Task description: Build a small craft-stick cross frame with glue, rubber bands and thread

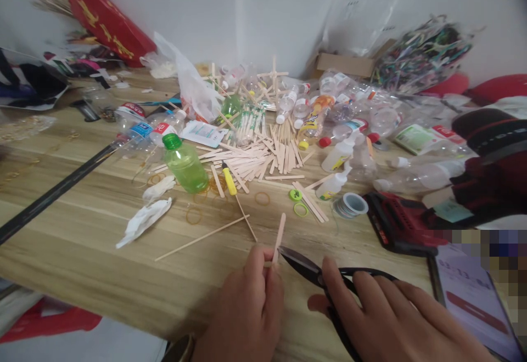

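My left hand [257, 296] pinches a wooden craft stick [280, 229] that points up and away from me over the table. In my right hand [382, 312] are black-handled scissors [302, 266], their tips touching the side of the craft stick just above my left fingers. Whether the blades are parted is hard to see. Beyond my hands lie two thin wooden skewers [201, 237] and a yellow-handled screwdriver [229, 178]. A green bottle [185, 163] without a cap stands to the left, near several loose rubber bands [193, 215].
A heap of craft sticks [255, 156] spreads across the middle, with many plastic bottles [382, 118] behind. White glue bottles [334, 185] and a wire spool [349, 205] stand at right. A red-black power tool [401, 222] and a phone [469, 296] lie far right. Crumpled tissue [144, 222] lies left.
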The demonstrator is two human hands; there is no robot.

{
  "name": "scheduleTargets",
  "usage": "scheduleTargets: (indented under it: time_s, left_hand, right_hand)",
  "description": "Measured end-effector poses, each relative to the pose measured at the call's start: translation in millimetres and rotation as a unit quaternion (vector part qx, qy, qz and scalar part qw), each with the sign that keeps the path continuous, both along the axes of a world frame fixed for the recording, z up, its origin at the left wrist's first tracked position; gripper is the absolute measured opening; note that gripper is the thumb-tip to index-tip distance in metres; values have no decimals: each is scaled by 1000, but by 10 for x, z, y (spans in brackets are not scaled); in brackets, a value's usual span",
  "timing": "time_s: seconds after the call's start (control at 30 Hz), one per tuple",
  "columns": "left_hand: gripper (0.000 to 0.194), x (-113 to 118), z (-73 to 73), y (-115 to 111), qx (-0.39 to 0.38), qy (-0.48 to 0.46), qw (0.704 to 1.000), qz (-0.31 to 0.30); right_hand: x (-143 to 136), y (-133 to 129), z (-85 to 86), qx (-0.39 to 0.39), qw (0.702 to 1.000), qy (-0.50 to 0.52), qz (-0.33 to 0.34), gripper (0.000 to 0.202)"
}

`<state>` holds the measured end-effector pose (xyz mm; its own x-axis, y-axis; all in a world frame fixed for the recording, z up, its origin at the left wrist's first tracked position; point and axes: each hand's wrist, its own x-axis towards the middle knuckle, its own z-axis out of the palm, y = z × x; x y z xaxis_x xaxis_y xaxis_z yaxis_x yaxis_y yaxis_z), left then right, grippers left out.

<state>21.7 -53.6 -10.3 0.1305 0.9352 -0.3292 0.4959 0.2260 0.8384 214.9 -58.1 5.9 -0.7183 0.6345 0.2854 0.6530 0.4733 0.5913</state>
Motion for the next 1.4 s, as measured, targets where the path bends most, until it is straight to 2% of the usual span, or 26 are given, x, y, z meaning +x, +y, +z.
scheduleTargets:
  time_s: [0.1, 0.47, 0.63, 0.73, 0.87, 1.13, 1.4]
  left_hand:
    - [34, -22, 5, 17, -11, -31, 999, -5]
    - [25, -42, 130, 103, -66, -108, 992, -3]
    - [24, -44, 161, 131, -93, -120, 988, 14]
    - [25, -48, 172, 139, -94, -117, 989, 10]
    - [25, -50, 133, 140, -86, -106, 991, 10]
    - [26, -30, 118, 128, -81, -102, 991, 12]
    - [27, -27, 121, 107, -69, -80, 994, 3]
  right_hand:
    - [2, 46, 12, -3, 1000, -7, 21, 32]
    - [12, 51, -56, -9, 1000, 16, 13, 38]
    - [30, 106, -108, -89, 991, 96, 5, 39]
    - [81, 133, -157, -108, 984, 141, 1, 41]
    - [154, 135, -195, -115, 982, 149, -25, 45]
    - [163, 112, -126, -122, 984, 128, -36, 49]
    - [109, 65, -103, -79, 990, 112, -28, 46]
